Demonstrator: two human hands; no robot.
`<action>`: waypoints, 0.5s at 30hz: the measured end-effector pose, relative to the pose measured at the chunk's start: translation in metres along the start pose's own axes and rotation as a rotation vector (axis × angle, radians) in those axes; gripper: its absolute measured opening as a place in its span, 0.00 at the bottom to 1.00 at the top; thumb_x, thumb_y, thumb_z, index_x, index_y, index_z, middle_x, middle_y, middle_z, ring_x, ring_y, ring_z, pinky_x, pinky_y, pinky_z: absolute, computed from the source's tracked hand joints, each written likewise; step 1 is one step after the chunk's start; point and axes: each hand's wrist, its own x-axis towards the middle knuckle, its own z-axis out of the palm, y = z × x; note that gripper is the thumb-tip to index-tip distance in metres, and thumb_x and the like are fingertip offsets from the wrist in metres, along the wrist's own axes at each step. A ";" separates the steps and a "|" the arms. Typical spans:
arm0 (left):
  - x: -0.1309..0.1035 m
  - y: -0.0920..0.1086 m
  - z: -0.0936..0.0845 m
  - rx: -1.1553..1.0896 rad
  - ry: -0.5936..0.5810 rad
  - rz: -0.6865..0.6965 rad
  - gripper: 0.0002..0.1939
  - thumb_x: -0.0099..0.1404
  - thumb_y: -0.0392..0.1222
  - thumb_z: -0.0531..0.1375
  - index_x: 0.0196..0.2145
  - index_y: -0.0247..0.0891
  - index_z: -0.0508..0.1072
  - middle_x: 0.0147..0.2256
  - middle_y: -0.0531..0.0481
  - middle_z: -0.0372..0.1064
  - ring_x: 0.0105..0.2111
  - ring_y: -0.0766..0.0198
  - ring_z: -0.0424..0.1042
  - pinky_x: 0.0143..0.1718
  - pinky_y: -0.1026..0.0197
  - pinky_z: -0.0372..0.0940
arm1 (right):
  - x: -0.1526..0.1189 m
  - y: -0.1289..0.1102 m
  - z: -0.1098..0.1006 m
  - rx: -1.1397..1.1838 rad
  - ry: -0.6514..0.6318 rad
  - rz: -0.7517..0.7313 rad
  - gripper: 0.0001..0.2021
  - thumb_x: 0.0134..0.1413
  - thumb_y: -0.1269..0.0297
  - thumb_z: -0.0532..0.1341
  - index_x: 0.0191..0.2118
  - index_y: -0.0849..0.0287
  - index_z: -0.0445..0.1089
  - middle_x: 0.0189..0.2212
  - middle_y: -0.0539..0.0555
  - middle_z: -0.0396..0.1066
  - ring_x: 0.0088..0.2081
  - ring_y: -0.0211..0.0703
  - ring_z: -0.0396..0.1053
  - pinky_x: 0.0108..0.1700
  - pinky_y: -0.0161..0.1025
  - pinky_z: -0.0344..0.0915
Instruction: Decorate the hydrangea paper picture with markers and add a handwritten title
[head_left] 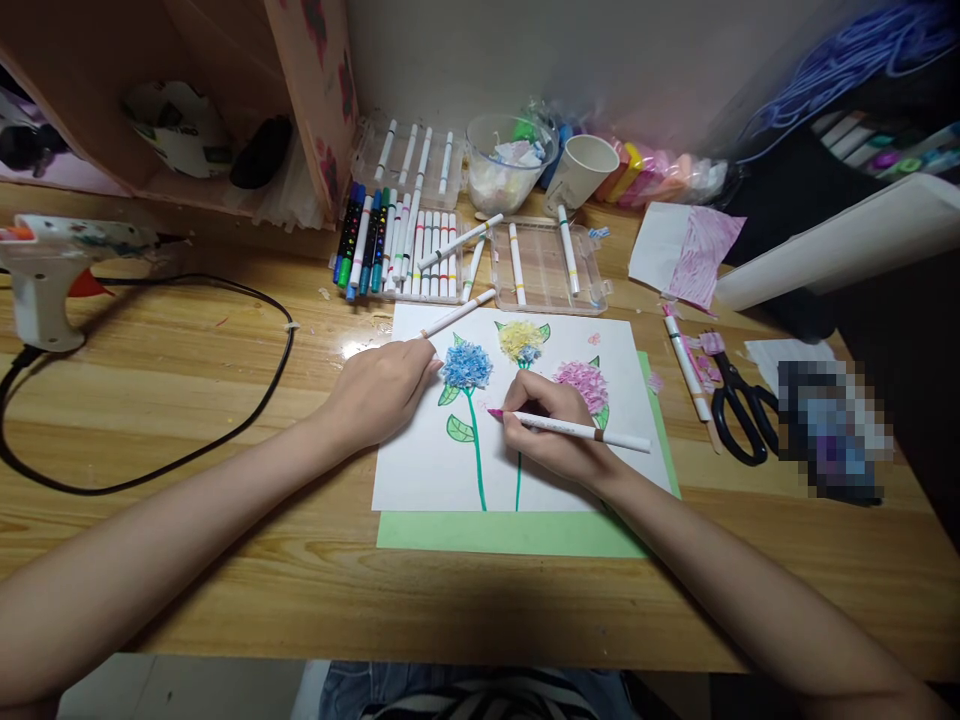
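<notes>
White rectangular drawing sheet (420,470), landmark of this entry: laid on a wood-grained desk (247,600), over a pale green paper sheet (517,533) showing along its near and right edges. On it: blue flower head (466,365), yellow flower head (520,340) and pink flower head (585,388), all shaggy-textured, with green stems (478,470) and leaves (460,428).

Right hand (555,420): over the drawing sheet's middle, fingers closed in a pen grip on a slim white-barrelled felt marker (570,428), brown-banded, pink-tipped. Tip beside a faint pink outline (482,407); contact with the paper cannot be told.

Left hand (382,390): on the sheet's left edge, fingers curled; whether it grips anything cannot be told. Second white marker (459,312) projects past its knuckles, across the sheet's far edge.

Beyond the sheet: clear plastic case (541,275). Right of it: black-handled scissors (726,372).

Handling note, by judgement: short, light strokes suit so small an outline; steady left-hand pressure should stop the paper creeping; knuckles best kept off the raised petals.
</notes>
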 end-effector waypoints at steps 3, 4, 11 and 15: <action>0.000 0.000 0.000 0.004 0.002 0.000 0.14 0.71 0.44 0.43 0.35 0.37 0.65 0.30 0.47 0.69 0.29 0.58 0.66 0.27 0.59 0.51 | 0.000 0.000 0.000 -0.008 0.015 -0.005 0.09 0.42 0.78 0.57 0.23 0.57 0.57 0.20 0.44 0.60 0.22 0.33 0.58 0.24 0.32 0.53; 0.000 0.000 0.000 0.002 0.001 0.000 0.14 0.71 0.44 0.43 0.35 0.37 0.65 0.30 0.47 0.69 0.29 0.58 0.66 0.27 0.59 0.51 | -0.001 0.000 0.000 -0.009 0.016 -0.006 0.09 0.42 0.78 0.57 0.23 0.57 0.57 0.20 0.44 0.60 0.22 0.33 0.58 0.24 0.32 0.53; 0.000 0.000 0.000 -0.018 -0.010 -0.012 0.15 0.71 0.45 0.43 0.35 0.37 0.65 0.31 0.46 0.69 0.30 0.57 0.66 0.27 0.59 0.52 | -0.001 0.000 0.000 -0.009 0.016 -0.008 0.10 0.42 0.78 0.56 0.23 0.57 0.56 0.20 0.45 0.59 0.22 0.33 0.57 0.25 0.32 0.54; 0.000 0.000 0.000 -0.012 -0.005 -0.005 0.15 0.71 0.45 0.42 0.35 0.37 0.65 0.31 0.47 0.69 0.30 0.58 0.66 0.27 0.59 0.51 | 0.000 0.001 0.000 -0.014 0.017 -0.002 0.10 0.43 0.78 0.57 0.23 0.57 0.56 0.21 0.45 0.60 0.23 0.34 0.58 0.25 0.32 0.54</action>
